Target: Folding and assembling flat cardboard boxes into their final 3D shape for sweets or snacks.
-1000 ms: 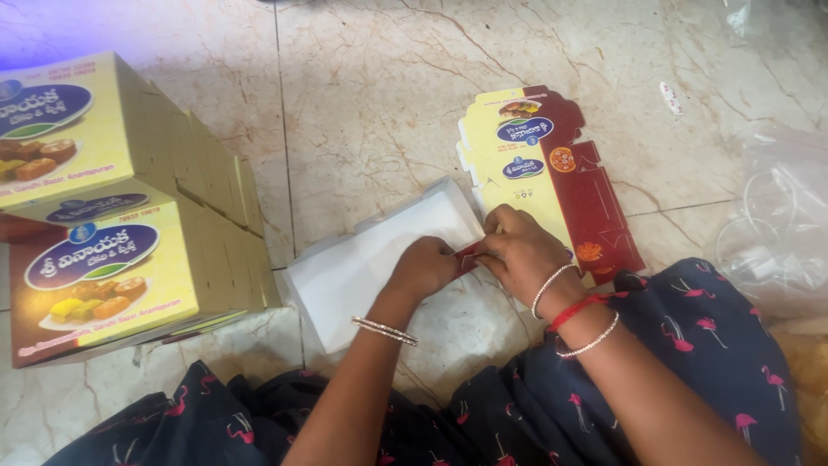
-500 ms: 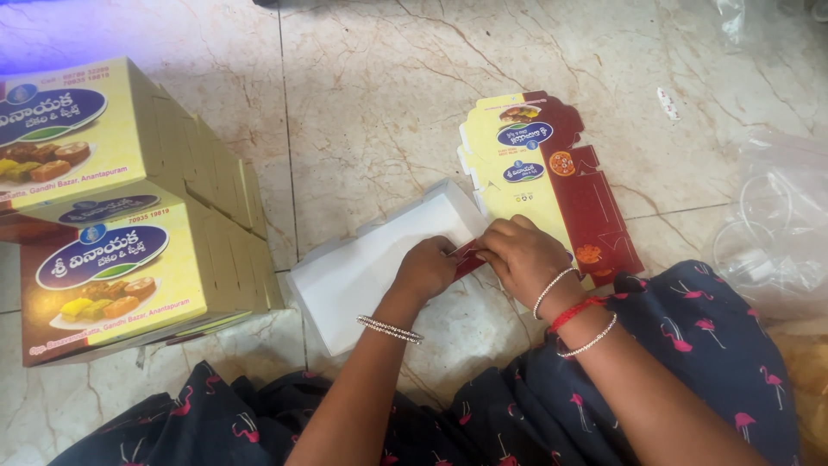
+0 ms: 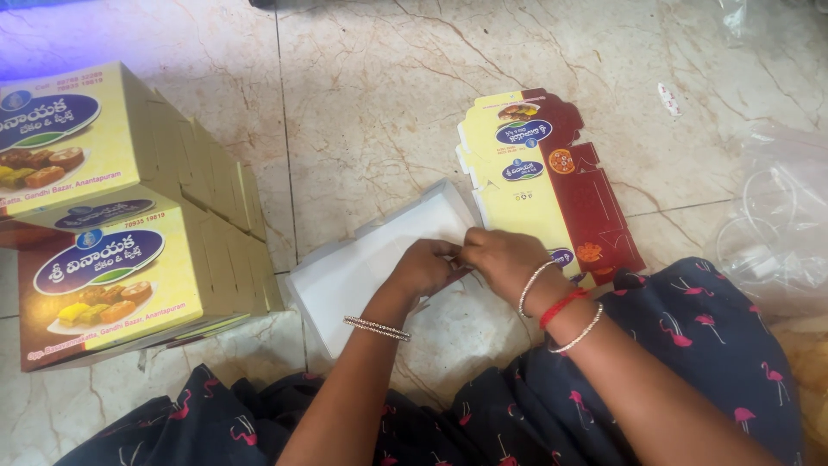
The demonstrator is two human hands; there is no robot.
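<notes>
Both hands meet over the marble floor, just in front of the person's knees. Left hand (image 3: 424,266) and right hand (image 3: 500,256) touch fingertip to fingertip at the near long edge of a shallow white cardboard tray (image 3: 362,263), their fingers curled tightly on that edge; what exactly is pinched between them is hidden by the knuckles. The tray lies open side up, slanting away to the left of the hands, its far corner just beside a flat unfolded yellow-and-maroon printed carton blank (image 3: 543,185) that lies to the right, behind the right hand. Well apart on the left stands a stack of assembled yellow sweet boxes (image 3: 112,216).

Against the frame half a second ago, a small red scrap showed between the hands; now it is covered and the fingers sit closer together. Tray, blank and stacked boxes have kept their places on the pale marble floor (image 3: 362,95).
</notes>
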